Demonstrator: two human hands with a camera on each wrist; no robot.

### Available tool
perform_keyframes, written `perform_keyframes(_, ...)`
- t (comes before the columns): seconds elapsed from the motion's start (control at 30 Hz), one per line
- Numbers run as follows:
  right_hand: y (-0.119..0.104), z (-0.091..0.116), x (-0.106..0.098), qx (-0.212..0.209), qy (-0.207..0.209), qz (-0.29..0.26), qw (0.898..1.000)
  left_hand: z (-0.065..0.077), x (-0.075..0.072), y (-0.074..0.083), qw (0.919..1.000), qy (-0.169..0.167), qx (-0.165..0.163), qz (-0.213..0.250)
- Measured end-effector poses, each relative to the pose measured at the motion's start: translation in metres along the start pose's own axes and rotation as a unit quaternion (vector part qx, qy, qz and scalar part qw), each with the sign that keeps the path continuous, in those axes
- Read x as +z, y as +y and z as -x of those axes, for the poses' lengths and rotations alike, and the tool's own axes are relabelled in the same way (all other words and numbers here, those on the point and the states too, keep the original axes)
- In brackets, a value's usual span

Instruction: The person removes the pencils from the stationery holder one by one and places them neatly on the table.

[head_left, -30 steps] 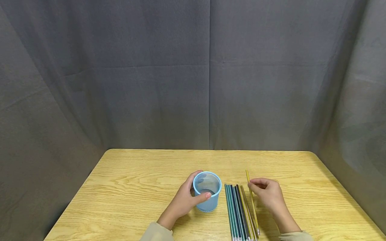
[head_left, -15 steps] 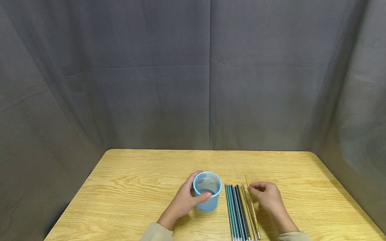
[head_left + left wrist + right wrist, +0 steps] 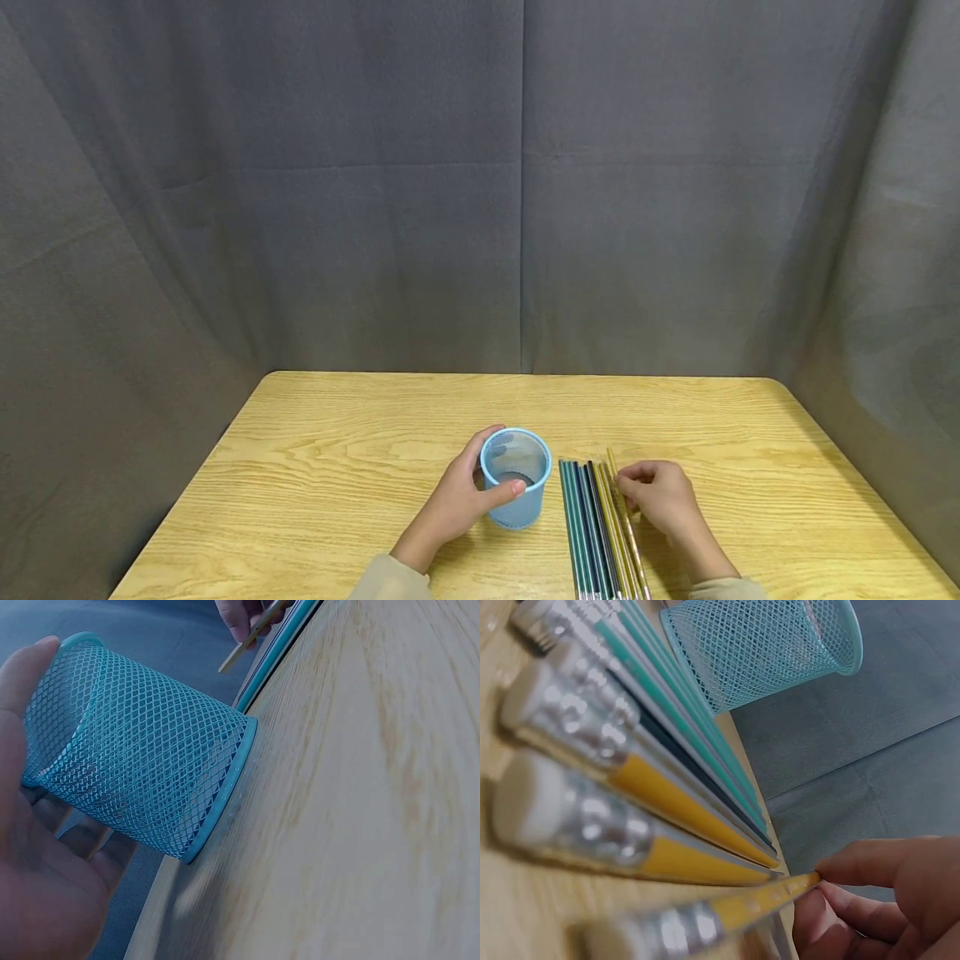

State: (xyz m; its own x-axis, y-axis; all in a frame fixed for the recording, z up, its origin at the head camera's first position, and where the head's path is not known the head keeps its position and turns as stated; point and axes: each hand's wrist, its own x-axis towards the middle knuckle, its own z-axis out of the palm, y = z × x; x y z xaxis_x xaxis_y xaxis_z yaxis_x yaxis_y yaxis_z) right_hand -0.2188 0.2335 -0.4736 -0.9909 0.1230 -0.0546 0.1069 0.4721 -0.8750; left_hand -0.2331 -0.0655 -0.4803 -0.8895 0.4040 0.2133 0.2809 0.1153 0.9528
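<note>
My left hand (image 3: 462,493) grips a light blue mesh pencil cup (image 3: 517,500), thumb on the near side of its rim and fingers round the far side. The cup stands upright on the table, with nothing inside it. At the right, my right hand (image 3: 663,498) pinches a yellow pencil (image 3: 761,898) between thumb and fingertips. Its white eraser end points toward me, low over the wood, and its far end tilts up. Just left of it lies a row of pencils (image 3: 588,533), green, dark and yellow, side by side with erasers toward me.
A wood-grain table (image 3: 337,450) with rounded far corners carries everything. Grey cloth (image 3: 375,208) hangs behind it and along both sides. The pencil row lies between the cup and my right hand.
My right hand has come down a little toward me with the yellow pencil, whose near end has shifted closer to the row. The left hand and cup have stayed in place.
</note>
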Motion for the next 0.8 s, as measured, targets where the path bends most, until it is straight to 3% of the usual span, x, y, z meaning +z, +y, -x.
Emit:
perform_keyframes(0.3, 0.0009, 0.0019, 0.0039, 0.024, -0.002, -0.005, 1.000, -0.0001, 0.0000, 0.0020, 1.0000, 0.000, -0.001, 0.008)
perform_keyframes(0.8, 0.0019, 0.0018, 0.0068, 0.016, 0.001, -0.010, 1.000, -0.0007, 0.0000, 0.0005, 1.0000, -0.001, -0.003, 0.004)
